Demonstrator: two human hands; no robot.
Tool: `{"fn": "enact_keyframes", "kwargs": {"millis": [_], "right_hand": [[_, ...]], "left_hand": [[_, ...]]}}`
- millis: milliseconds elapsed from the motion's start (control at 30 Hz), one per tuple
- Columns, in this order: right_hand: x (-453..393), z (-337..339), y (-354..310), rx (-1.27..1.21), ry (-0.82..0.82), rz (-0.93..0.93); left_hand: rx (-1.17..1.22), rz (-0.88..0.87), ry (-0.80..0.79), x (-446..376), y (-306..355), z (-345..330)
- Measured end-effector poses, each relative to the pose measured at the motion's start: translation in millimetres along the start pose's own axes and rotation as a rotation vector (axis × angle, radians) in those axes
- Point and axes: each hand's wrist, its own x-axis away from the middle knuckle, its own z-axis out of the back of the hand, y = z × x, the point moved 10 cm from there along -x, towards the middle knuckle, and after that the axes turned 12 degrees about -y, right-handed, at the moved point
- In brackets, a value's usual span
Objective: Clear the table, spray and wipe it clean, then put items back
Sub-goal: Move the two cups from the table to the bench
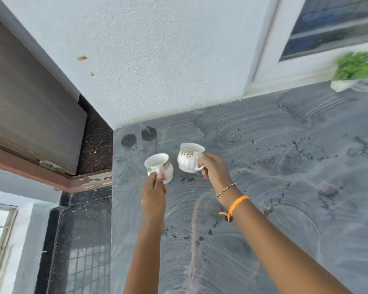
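Though blur smears the potted plant at far right, w/ its edge cut off, both cups read clearly. Left hand pinches the handle of a white ribbed cup; right hand grips another cup, both above the grey, streak-wiped table.

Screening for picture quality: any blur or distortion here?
Head view: the plant at right is smeared by motion blur; wide-angle distortion tilts the wall lines; the two cups stay fairly sharp; soft daylight, no harsh glare.
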Motion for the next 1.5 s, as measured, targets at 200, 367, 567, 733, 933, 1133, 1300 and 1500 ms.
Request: {"fn": "enact_keyframes", "kwargs": {"millis": [200,367,567,733,933,1133,1300,1500], "right_hand": [[83.4,132.5,-7.7,-0.085,0.122,0.078],[160.5,258.2,-30.7,-0.008,0.254,0.153],[249.9,409.2,-38.7,0.054,0.407,0.177],[310.3,520.5,-37.0,0.037,0.572,0.175],[363.6,631.3,-24.8,0.038,0.758,0.179],[381.7,719.7,-3.9,-0.02,0.878,0.113],[374.4,785.5,25.6,-0.048,0.89,-0.015],[350.2,855.3,67.7,-0.06,0.828,-0.163]], "left_hand": [[0.016,-0.046,-0.16,75.4,13.6,-121.7],[-0.007,-0.065,-0.307,135.7,34.0,-246.1],[-0.077,-0.131,-0.504,209.9,54.0,-392.4],[-0.148,-0.197,-0.665,257.3,67.8,-501.8],[-0.246,-0.274,-0.84,294.6,78.5,-622.5],[-0.255,-0.199,-0.979,301.1,70.9,-732.6],[-0.297,-0.035,-0.991,291.1,52.7,-816.9],[-0.383,0.114,-0.969,276.8,22.3,-895.5]]}}
